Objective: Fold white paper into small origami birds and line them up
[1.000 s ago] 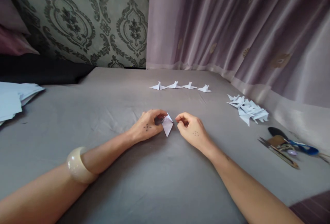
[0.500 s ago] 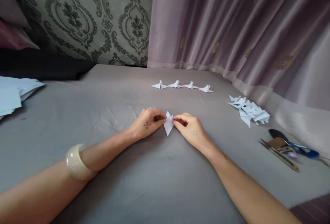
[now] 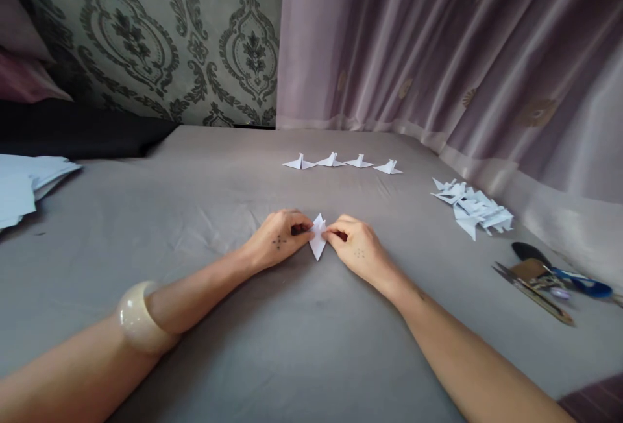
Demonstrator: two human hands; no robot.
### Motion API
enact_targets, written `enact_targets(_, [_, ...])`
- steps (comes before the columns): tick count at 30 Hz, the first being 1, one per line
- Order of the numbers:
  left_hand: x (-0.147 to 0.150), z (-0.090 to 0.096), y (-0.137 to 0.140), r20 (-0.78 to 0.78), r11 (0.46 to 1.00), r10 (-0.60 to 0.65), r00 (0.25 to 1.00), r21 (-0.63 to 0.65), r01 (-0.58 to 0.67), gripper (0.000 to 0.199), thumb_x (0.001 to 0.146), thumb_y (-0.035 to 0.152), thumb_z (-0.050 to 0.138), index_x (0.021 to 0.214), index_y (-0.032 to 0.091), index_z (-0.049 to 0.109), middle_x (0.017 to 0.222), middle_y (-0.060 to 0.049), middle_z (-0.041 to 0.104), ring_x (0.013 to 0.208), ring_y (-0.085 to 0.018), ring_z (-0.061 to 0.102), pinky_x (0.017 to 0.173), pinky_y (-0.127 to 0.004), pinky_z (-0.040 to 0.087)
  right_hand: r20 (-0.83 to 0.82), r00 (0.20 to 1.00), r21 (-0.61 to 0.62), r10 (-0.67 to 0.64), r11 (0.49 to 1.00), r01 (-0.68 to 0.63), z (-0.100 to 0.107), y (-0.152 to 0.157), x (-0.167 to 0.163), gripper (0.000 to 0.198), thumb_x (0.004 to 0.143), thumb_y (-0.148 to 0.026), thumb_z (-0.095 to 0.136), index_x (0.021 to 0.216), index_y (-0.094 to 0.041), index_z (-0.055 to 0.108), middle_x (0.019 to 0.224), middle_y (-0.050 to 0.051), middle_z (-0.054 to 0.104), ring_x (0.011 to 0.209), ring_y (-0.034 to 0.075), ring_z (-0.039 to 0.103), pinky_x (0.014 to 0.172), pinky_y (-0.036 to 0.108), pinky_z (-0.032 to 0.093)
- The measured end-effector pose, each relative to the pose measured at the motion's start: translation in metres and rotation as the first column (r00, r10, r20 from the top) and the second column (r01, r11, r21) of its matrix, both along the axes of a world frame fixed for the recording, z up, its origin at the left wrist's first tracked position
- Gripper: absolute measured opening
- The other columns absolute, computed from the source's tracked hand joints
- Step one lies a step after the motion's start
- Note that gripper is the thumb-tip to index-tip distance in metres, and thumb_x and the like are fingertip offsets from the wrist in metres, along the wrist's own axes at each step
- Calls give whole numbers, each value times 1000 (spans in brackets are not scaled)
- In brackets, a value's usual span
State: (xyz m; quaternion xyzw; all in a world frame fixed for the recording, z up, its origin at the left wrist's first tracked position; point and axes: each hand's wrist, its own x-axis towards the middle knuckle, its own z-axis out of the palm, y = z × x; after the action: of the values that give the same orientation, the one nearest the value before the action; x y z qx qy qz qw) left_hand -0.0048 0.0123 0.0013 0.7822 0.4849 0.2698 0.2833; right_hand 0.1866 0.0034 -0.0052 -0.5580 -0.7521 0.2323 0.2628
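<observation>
— Pinched closed on what, both-handed?
— Small white diamond-shaped folded paper (image 3: 318,242), midway between left hand (image 3: 281,236) and right hand (image 3: 357,241).
— Lay where?
— Short of grey cloth-covered surface's (image 3: 272,338) far edge, lengthwise toward it.

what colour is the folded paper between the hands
White; the folded paper shows in the head view.

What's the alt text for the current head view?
A person's left hand and right hand hold a folded white paper between them over a grey cloth. Beyond, four folded paper figures sit in a row; a heap of paper figures lies right, a paper stack far left.
</observation>
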Motion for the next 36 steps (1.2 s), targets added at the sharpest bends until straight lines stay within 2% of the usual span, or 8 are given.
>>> enact_targets(3, [-1,-2,1,-24,1000,0,1000,24,0,14,84,21,58,81,20,72,84,-3,67,75,-15,61,69,-25,46,8,1000,-6,14,1000,-14,0,-2,-1,15,85,-27,60,75,-24,70,80,-3,63,67,10,54,63,24,37])
enact_targets(7, [-3,-7,4,-38,990,-56,998,128,61,14,85,21,60,80,20,72,85,-4,68,82,-17,61,76,-27,46,68,997,24,46,999,-48,0,-1,0,13,87,-24,59,78,-23,69,83,-2,62,68,10,54,64,24,37])
enact_targets(14, [-5,-14,11,-147,927,-191,970,298,228,23,92,20,52,80,17,71,86,-7,66,82,-18,55,75,-28,46,239,962,123,136,978,-169,3,-1,2,10,90,-19,55,83,-19,63,89,3,61,82,15,57,67,26,37])
enact_targets(17, [-5,-14,9,-190,903,-218,957,332,271,26,92,19,49,75,14,68,82,-8,64,80,-18,53,73,-29,46,197,964,104,180,973,-204,4,-1,4,10,90,-18,55,83,-19,62,89,2,61,80,14,57,68,25,38])
enact_targets(21, [-5,-18,6,-143,921,-182,973,323,219,20,92,20,53,80,15,69,84,-7,65,81,-18,55,74,-28,47,63,981,12,183,983,-184,3,1,7,12,89,-22,57,79,-21,64,85,-1,60,69,10,54,64,24,38])
enact_targets(24, [-5,-19,6,-129,921,-174,976,329,207,20,92,22,53,81,16,69,85,-6,65,82,-17,55,74,-28,47,22,983,-3,182,983,-182,2,2,7,11,89,-23,58,80,-22,65,85,-2,60,68,10,54,63,23,39])
enact_targets(29, [-7,-13,5,-283,852,-264,922,380,361,30,97,19,41,84,16,68,88,-7,63,86,-18,53,75,-28,48,94,972,64,215,973,-221,3,0,7,12,91,-18,53,89,-21,64,92,0,60,75,12,57,69,24,41])
enact_targets(36, [-6,-5,-6,-530,787,-237,814,386,481,26,95,12,39,86,13,64,88,-8,60,84,-20,52,67,-29,48,255,927,53,275,953,-297,14,-10,8,18,94,-18,48,89,-19,65,89,3,58,78,15,58,70,26,42])
